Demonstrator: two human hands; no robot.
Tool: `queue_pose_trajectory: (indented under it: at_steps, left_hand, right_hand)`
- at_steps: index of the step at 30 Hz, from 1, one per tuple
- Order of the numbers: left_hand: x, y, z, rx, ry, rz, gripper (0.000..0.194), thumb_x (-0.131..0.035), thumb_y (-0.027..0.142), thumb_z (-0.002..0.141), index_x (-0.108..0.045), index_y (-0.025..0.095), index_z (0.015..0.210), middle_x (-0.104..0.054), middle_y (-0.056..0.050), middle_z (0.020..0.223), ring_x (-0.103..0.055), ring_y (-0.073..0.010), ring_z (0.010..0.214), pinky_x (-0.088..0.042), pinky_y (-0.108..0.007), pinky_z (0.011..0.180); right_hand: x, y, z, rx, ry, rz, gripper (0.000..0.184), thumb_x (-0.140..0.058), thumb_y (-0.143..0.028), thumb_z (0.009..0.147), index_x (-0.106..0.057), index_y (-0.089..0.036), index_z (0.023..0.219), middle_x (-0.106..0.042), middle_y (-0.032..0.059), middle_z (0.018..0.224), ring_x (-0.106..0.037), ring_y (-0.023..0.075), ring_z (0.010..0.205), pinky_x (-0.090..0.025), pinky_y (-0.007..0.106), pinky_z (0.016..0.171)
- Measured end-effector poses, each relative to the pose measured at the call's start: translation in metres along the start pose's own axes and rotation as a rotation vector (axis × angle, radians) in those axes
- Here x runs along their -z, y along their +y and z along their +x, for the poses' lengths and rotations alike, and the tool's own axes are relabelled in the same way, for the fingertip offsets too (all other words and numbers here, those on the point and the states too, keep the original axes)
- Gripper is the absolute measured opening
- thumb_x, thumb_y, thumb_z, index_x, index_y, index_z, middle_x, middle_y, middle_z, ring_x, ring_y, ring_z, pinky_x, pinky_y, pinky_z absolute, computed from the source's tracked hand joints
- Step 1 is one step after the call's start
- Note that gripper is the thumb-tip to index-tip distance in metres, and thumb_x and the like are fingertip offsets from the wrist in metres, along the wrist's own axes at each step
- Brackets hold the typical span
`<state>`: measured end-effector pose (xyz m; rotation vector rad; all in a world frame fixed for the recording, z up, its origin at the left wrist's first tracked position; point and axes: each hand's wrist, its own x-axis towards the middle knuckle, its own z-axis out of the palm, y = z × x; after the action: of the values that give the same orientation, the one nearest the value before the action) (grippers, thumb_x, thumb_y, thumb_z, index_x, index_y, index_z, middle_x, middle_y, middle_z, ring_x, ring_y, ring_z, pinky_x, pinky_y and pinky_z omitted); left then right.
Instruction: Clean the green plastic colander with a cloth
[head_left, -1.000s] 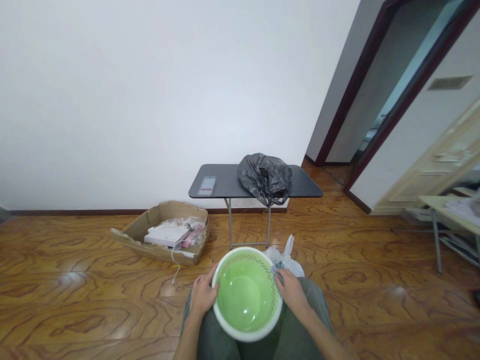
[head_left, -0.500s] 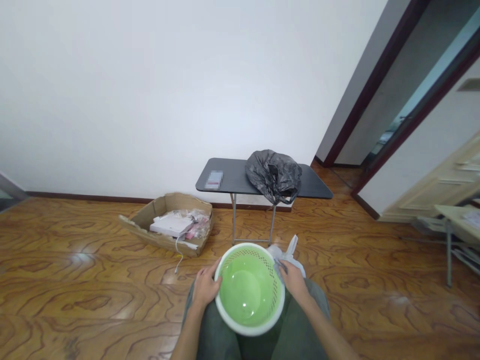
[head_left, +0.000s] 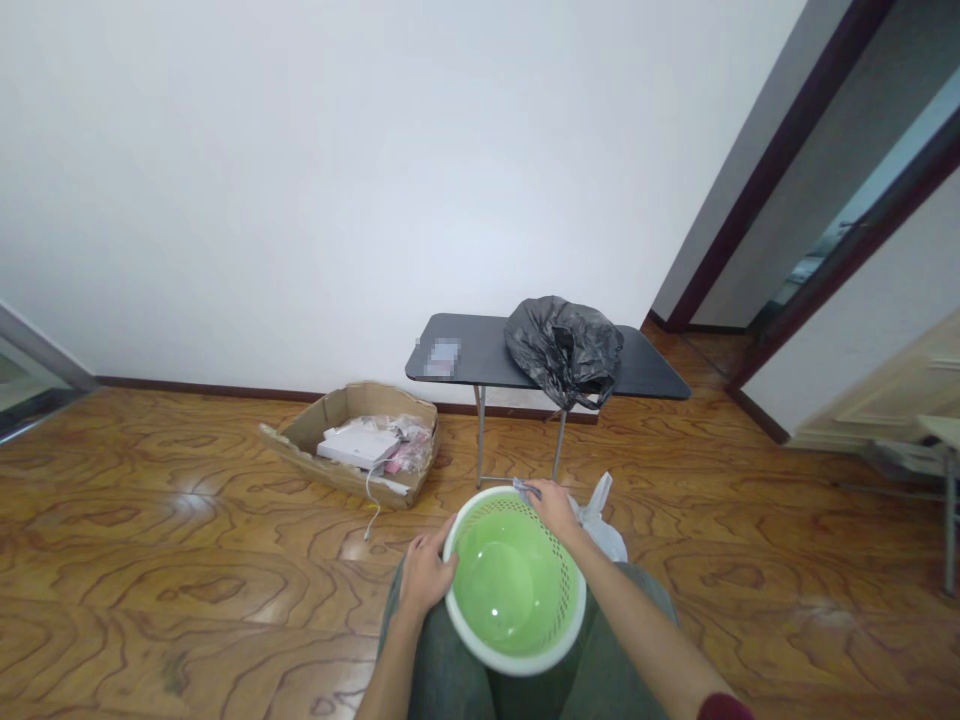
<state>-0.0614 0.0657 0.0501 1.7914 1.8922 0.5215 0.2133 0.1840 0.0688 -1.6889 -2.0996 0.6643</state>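
Observation:
A green perforated basket (head_left: 514,583) with a white rim rests on my lap. My left hand (head_left: 424,574) grips its left rim with fingers curled. At the basket's far rim, my right hand (head_left: 553,507) pinches a small grey thing (head_left: 525,489) that I cannot make out. A white plastic bag (head_left: 600,518) lies on the floor just right of the basket.
A small dark folding table (head_left: 480,360) stands ahead by the white wall with a crumpled black plastic bag (head_left: 566,350) on it. An open cardboard box (head_left: 352,445) of packages lies on the wooden floor at its left. A doorway (head_left: 817,220) opens at right.
My right hand moved from the basket's right side to its far rim, holding the small grey thing. The view turned left. My left hand stays on the left rim.

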Motion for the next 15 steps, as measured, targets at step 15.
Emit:
queue_pose_trajectory:
  at_steps: [15]
  left_hand:
    - [0.002,0.001,0.000,0.010,-0.001,0.011,0.070,-0.057,0.015,0.085,-0.051,0.029,0.153,-0.080,-0.003,0.119,-0.067,-0.0214,0.115,-0.035,-0.038,0.117]
  right_hand:
    - [0.012,-0.011,0.005,0.236,-0.197,-0.089,0.047,-0.040,-0.016,0.094,-0.069,-0.013,0.131,-0.074,0.0165,0.131,-0.067,0.0247,0.120,-0.046,0.040,0.110]
